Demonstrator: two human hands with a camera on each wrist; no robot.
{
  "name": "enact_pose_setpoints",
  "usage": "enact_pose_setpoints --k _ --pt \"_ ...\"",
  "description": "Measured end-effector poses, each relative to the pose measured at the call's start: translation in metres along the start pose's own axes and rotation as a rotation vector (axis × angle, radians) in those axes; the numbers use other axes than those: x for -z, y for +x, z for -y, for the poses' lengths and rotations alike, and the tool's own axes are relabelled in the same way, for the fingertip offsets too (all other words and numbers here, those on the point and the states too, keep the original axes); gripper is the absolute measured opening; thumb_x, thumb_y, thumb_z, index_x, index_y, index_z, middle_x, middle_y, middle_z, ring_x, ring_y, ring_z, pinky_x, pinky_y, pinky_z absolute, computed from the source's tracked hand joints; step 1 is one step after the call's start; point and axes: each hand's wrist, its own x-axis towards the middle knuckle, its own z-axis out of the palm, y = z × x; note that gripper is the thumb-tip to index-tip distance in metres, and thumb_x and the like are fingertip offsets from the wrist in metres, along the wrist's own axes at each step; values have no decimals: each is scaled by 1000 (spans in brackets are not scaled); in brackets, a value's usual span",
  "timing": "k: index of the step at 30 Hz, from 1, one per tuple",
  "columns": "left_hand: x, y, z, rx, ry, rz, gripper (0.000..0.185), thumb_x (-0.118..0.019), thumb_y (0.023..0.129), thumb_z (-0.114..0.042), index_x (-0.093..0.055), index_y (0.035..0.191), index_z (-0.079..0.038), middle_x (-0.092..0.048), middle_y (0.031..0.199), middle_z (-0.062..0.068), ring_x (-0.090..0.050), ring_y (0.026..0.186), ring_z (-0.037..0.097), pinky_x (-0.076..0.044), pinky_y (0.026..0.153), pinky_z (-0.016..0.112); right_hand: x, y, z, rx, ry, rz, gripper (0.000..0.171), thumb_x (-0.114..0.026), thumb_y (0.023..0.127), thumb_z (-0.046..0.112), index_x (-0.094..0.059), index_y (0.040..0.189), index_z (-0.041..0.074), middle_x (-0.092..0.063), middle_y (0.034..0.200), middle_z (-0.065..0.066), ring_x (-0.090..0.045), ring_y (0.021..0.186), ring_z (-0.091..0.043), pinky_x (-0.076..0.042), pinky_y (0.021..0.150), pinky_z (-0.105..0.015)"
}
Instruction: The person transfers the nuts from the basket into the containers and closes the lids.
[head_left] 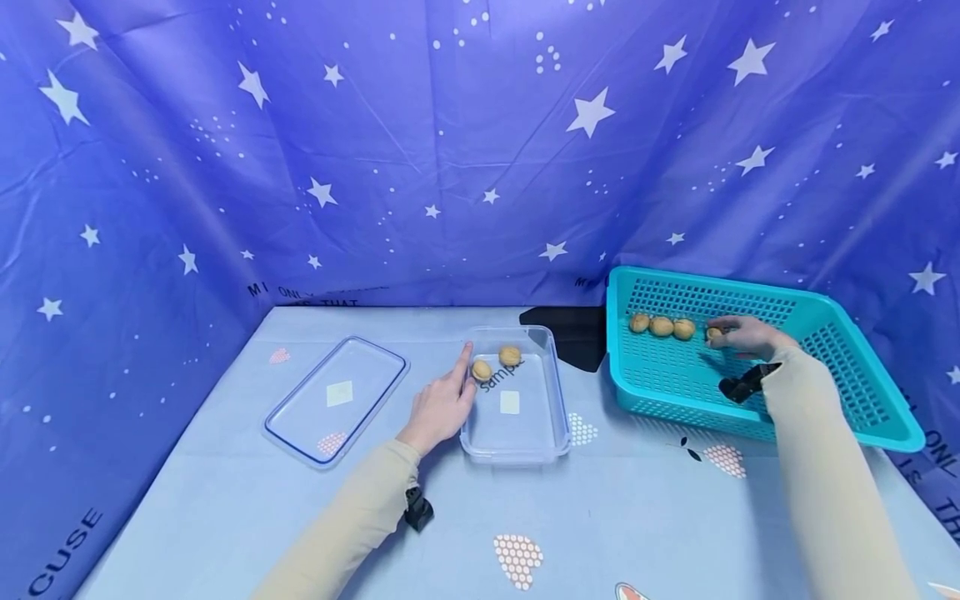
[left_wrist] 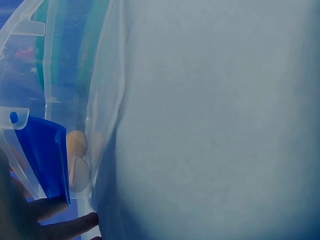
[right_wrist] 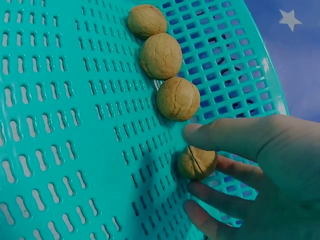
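My right hand [head_left: 746, 336] is inside the teal basket [head_left: 675, 383], with thumb and fingers around a walnut [right_wrist: 196, 163]. Beside it, three more walnuts [right_wrist: 178, 98] sit in a row along the basket's back wall. My left hand [head_left: 441, 408] rests against the left side of a clear plastic box [head_left: 525, 429], its index finger stretched along the rim. Two walnuts [head_left: 510, 357] lie in the box toward its back left. In the left wrist view, fingertips [left_wrist: 75, 227] touch the box near a blue strip, and the rest of that hand is mostly cut off.
To the left of the box, a clear lid [head_left: 337, 400] with a blue seal lies flat on the table. A black patch [head_left: 566, 329] shows between box and basket. Starry blue curtains [head_left: 450, 150] enclose the back and sides of the cloth-covered table [head_left: 585, 525].
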Motion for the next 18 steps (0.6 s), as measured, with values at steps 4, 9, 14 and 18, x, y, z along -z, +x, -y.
enact_pose_setpoints --k 4,9,14,18 --pt "0 0 0 7 -4 8 57 -40 102 -30 -23 155 -22 -52 140 9 -60 69 28 -50 61 43 0 0 -4 -11 52 -7 74 -55 98 16 -9 145 -17 -11 143 -43 -24 128 -57 -33 102 -62" --pt "-1 0 0 6 0 15 57 -40 102 -30 -22 155 -21 -52 140 9 -59 67 26 -50 62 42 0 -1 -10 -18 93 -22 68 -54 98 11 -13 144 -18 -21 139 -41 -52 102 -31 -51 85 -40" --pt "-1 0 0 8 -3 19 57 -40 102 -31 -22 156 -22 -51 140 10 -57 61 23 -49 59 40 -1 1 -11 37 171 2 61 -51 99 9 -19 142 -19 -26 139 -39 -56 90 -7 -52 81 -32" --pt "1 0 -1 11 -14 15 57 -40 102 -30 -22 156 -22 -53 139 10 -51 55 20 -47 55 37 -1 4 -9 94 272 17 62 -50 101 12 -18 145 -17 -46 130 -21 -55 95 3 -47 95 -33"
